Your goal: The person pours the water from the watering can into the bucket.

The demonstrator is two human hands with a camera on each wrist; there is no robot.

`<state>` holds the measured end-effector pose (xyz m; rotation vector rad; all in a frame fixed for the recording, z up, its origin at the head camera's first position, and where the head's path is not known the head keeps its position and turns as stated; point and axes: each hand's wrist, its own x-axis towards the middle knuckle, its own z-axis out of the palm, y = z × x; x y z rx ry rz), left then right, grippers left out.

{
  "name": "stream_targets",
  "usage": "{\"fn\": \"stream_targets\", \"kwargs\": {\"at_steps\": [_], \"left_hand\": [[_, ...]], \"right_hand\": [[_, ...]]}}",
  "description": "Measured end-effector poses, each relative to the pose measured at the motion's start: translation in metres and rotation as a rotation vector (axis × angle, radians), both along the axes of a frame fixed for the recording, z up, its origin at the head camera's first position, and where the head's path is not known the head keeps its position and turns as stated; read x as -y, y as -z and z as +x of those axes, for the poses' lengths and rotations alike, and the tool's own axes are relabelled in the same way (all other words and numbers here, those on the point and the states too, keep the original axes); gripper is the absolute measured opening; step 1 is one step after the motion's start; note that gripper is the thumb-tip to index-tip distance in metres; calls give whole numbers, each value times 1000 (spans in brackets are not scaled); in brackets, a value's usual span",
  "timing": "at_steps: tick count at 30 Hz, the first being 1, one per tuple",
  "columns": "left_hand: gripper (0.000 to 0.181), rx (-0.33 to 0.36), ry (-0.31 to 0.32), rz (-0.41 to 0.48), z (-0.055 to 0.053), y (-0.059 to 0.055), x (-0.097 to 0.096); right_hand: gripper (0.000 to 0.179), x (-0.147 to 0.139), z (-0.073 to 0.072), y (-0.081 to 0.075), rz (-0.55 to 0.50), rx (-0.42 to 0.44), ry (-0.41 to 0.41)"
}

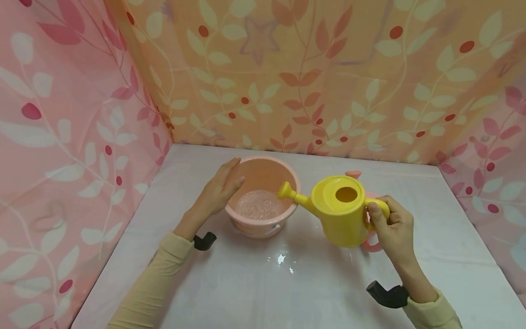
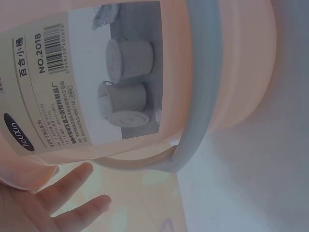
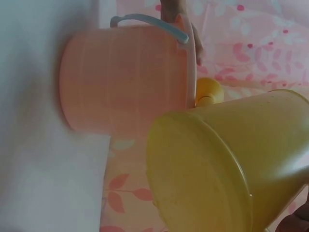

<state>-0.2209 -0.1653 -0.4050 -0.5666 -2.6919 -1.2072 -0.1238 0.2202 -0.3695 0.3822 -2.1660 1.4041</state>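
Observation:
A pale pink bucket point(image 1: 263, 228) stands upright on the table, with rippled water point(image 1: 258, 205) at its bottom. My left hand point(image 1: 216, 189) is at the bucket's left rim, fingers extended; the left wrist view shows them spread beside the wall, near a printed label point(image 2: 53, 92). With my right hand point(image 1: 392, 228) I grip the handle of a yellow watering can point(image 1: 343, 228), thumb on top. The can is lifted off the table, and its spout point(image 1: 287, 192) reaches over the bucket's right rim. No water shows leaving the spout.
Behind the yellow can is a pink object point(image 1: 373, 246), mostly hidden, with a loop low down. Wet spots point(image 1: 281, 259) shine on the white table point(image 1: 230, 292) before the bucket. Patterned cloth point(image 1: 263, 91) walls the back and both sides. The bucket's grey handle point(image 3: 149, 20) hangs down.

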Motion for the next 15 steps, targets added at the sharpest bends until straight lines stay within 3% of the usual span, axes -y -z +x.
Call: {"fn": "stream_targets", "kwargs": {"at_steps": [6,15], "left_hand": [[64,14,7,-27,0,-2,0],[74,52,-26,-208,0,-19,-1]], "right_hand": [[9,1,2,-5,-2,30,19],[7,-1,-1,-6,16,13,-10]]}}
